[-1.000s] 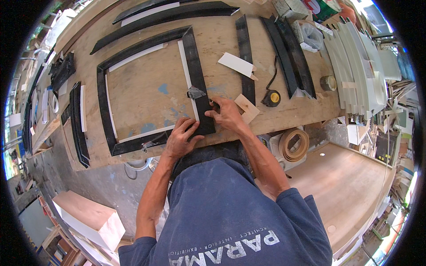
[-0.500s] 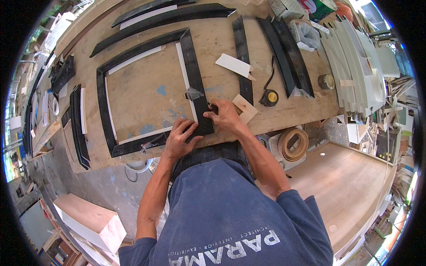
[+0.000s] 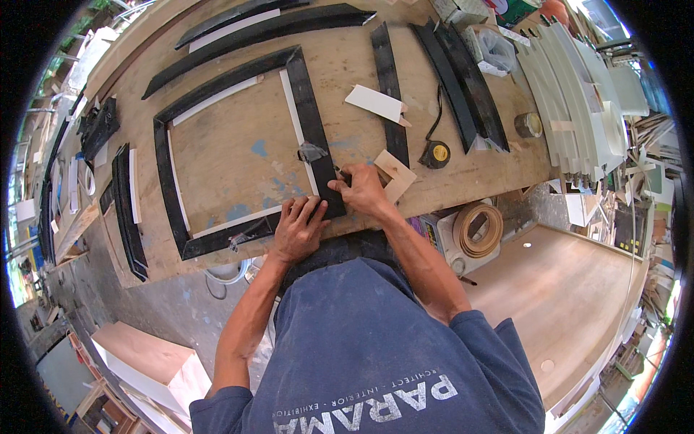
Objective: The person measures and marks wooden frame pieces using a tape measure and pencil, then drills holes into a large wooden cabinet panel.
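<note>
A black mitred frame (image 3: 311, 108) with white inner strips lies on the wooden workbench (image 3: 217, 155). My left hand (image 3: 298, 226) grips its near rail beside the near right corner, fingers bent over the black surface. On the right rail, close to that same corner, my right hand (image 3: 363, 189) presses its thumb against the outer edge with the other fingers curled. Whether those curled fingers also hold something small is hidden. A crumpled piece of clear tape (image 3: 312, 152) clings to the right rail, and another clear scrap (image 3: 249, 235) hangs on the near rail.
Right of the frame lie a thin wood piece (image 3: 396, 173), a white strip (image 3: 372, 103), a tape measure (image 3: 435, 154) and black mouldings (image 3: 473, 94). More black mouldings (image 3: 260, 40) lie beyond it. A tin (image 3: 528, 124) stands near stacked white panels (image 3: 578, 108). Coiled edging (image 3: 478, 230) sits below the bench.
My left fingers have drawn closer together on the near rail. My right hand stays at the right rail, its thumb slightly shifted. The whole view has moved a little.
</note>
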